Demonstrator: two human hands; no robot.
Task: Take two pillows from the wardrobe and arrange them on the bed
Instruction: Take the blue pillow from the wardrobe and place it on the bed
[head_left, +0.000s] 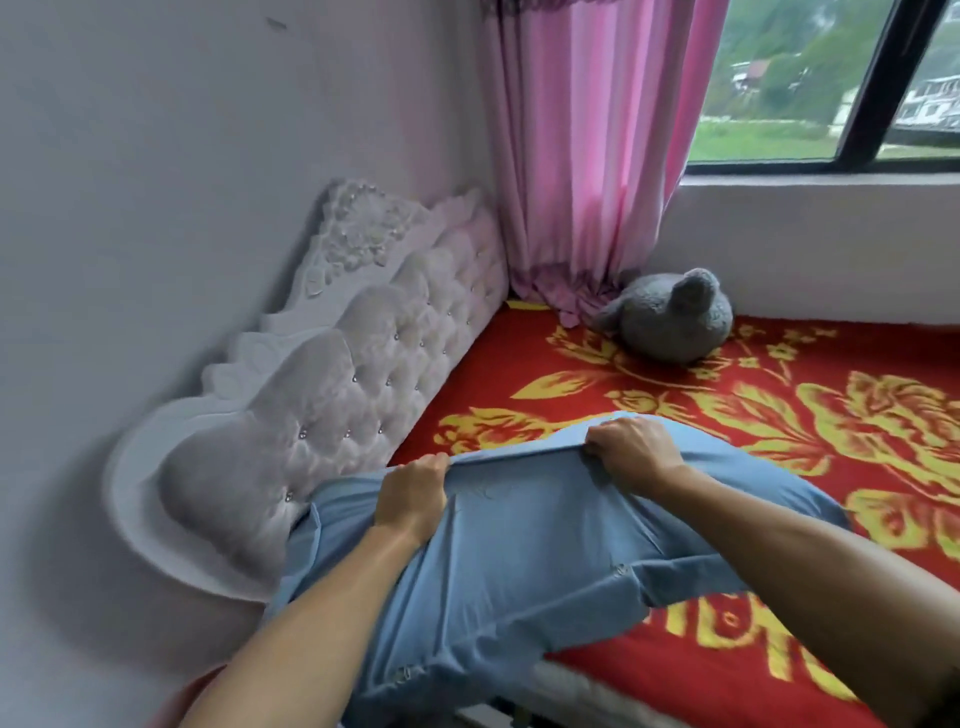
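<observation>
A light blue pillow (524, 551) lies over the near edge of the bed (675, 395), which is covered with a red blanket patterned in yellow flowers. My left hand (413, 493) grips the pillow's far edge on the left side. My right hand (634, 447) grips the same edge further right. The fabric is bunched under both sets of fingers. The pillow's left end sits close to the white tufted headboard (353, 353). Only this one pillow is in view.
A grey plush toy (670, 317) lies on the bed at the far corner, below a pink curtain (597, 156). A window (831, 83) runs along the wall behind the bed. A pale wall (156, 156) stands to the left.
</observation>
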